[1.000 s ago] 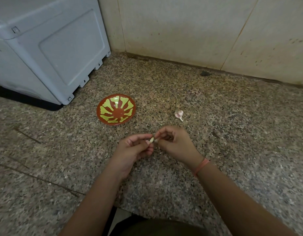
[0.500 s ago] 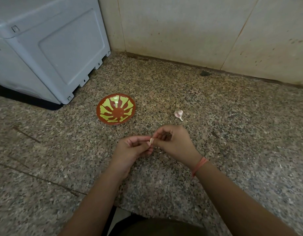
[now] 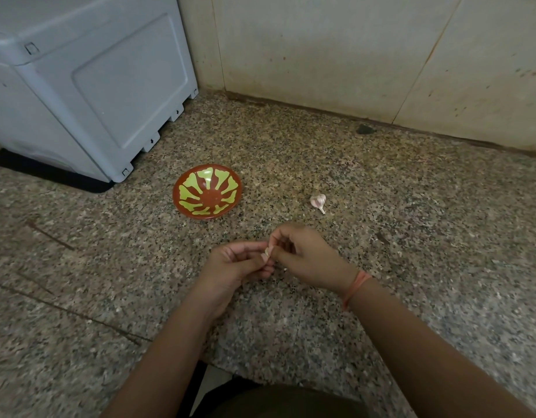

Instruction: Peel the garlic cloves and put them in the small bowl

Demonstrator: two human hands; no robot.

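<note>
Left hand (image 3: 235,265): palm turned up, fingers curled, it pinches the garlic clove (image 3: 267,252) at its tip.
Right hand (image 3: 307,256): fingers curled, thumb and forefinger pinch the same clove from the other side; an orange thread (image 3: 355,286) is around the wrist.
Garlic clove: between the two hands, above the granite floor (image 3: 411,236), mostly hidden by the fingers.
Small bowl (image 3: 207,190): red with yellow-green pattern, on the floor, beyond the left hand.
Garlic piece (image 3: 318,201): lies on the floor, right of the bowl, apart from it.
Grey box (image 3: 88,79): behind the bowl, at the wall (image 3: 351,55).
</note>
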